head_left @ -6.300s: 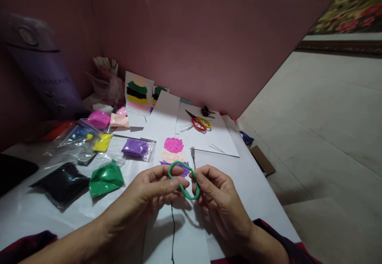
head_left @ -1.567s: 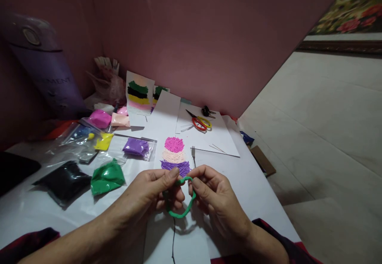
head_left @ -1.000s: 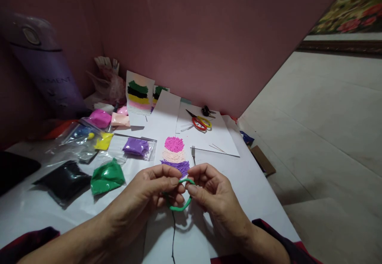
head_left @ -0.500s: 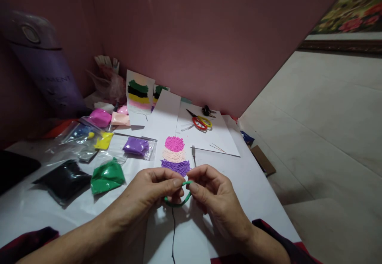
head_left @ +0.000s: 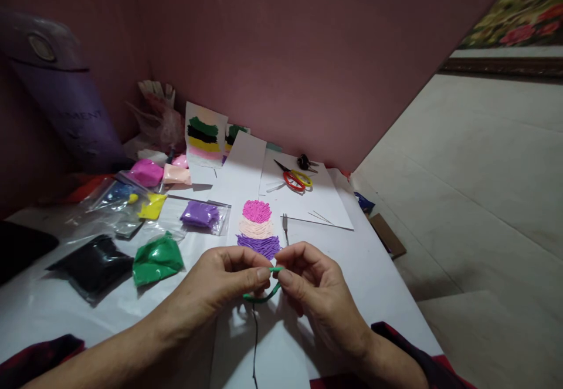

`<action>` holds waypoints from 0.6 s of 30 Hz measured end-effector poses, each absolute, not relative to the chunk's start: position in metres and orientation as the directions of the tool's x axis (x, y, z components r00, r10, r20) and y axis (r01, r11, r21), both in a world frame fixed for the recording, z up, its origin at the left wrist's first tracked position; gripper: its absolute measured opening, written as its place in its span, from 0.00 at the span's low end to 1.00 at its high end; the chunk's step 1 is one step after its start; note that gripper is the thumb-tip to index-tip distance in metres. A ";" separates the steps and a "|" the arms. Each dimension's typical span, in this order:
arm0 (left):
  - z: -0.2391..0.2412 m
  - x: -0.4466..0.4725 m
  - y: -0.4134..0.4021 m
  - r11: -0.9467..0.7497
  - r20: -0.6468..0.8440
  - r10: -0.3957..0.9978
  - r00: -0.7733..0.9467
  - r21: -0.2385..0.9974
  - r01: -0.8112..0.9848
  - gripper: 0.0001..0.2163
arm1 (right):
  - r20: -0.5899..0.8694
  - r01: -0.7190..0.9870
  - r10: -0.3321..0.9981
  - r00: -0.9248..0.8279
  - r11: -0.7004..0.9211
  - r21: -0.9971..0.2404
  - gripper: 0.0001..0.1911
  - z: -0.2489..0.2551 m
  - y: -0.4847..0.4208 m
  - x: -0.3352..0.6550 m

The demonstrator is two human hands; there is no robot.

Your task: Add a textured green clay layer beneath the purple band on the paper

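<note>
Strand (head_left: 263,300), green, pinched by left hand (head_left: 223,277) and right hand (head_left: 315,286); light, even pressure should avoid thin spots.

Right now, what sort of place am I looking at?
Probably a craft table, perhaps at home. The clues are the bag of green, clay-like stuff, the red-and-yellow-handled scissors, and the textured pink, peach and purple design.
</note>
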State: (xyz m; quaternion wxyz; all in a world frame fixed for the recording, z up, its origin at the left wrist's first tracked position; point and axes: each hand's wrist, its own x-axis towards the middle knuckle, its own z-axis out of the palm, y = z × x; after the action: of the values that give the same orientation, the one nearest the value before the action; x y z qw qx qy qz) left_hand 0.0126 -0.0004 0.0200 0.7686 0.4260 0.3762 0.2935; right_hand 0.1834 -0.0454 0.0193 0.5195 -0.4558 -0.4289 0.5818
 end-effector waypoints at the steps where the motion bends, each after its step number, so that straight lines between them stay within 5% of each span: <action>1: 0.020 0.013 -0.001 0.464 -0.330 0.776 0.538 0.876 -0.132 0.11 | -0.085 -0.208 0.995 -0.045 -0.093 -0.974 0.11 0.019 -0.045 0.184; 18: 0.016 0.013 0.000 0.436 -0.323 0.771 0.549 0.896 -0.087 0.12 | 0.017 -0.050 0.998 -0.062 0.014 -0.999 0.07 0.027 -0.046 0.180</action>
State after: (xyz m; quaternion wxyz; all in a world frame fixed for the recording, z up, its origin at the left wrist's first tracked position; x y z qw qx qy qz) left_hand 0.0134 0.0004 0.0161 0.7570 0.4490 0.3811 0.2832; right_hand 0.1803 -0.0464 0.0267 0.5004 -0.4678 -0.5066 0.5236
